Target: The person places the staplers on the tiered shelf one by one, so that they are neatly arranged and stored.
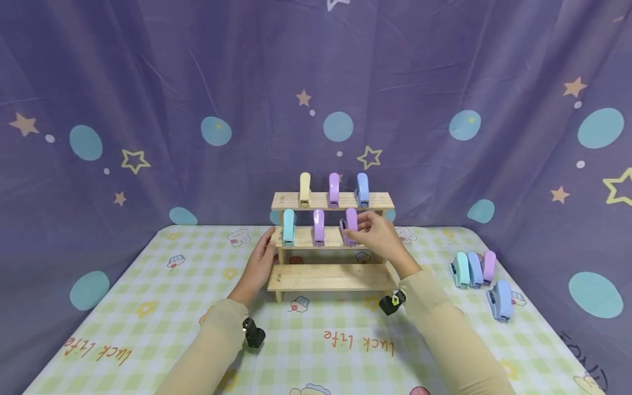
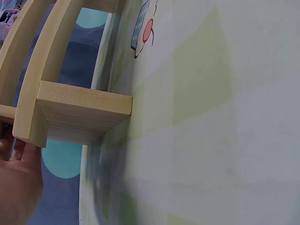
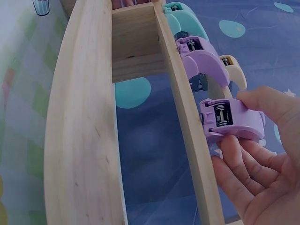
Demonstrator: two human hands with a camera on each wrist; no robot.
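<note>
A three-tier wooden stand (image 1: 326, 278) bears small upright staplers. On its middle tier, at the right end, my right hand (image 1: 377, 236) pinches a purple stapler (image 3: 234, 119) between thumb and fingers. Left of it stand another purple stapler (image 1: 319, 227) and a teal stapler (image 1: 288, 227). The top tier carries a yellow stapler (image 1: 305, 189), a purple stapler (image 1: 334, 189) and a blue stapler (image 1: 362, 189). My left hand (image 1: 259, 262) rests against the stand's left side, its fingertips partly hidden behind the wood in the left wrist view.
To the right on the checked tablecloth (image 1: 182, 323) stand a teal stapler (image 1: 461, 270), a blue stapler (image 1: 475, 269) and a purple stapler (image 1: 489, 267) in a row. Another blue stapler (image 1: 501, 300) stands nearer. A purple curtain (image 1: 276, 66) hangs behind the table.
</note>
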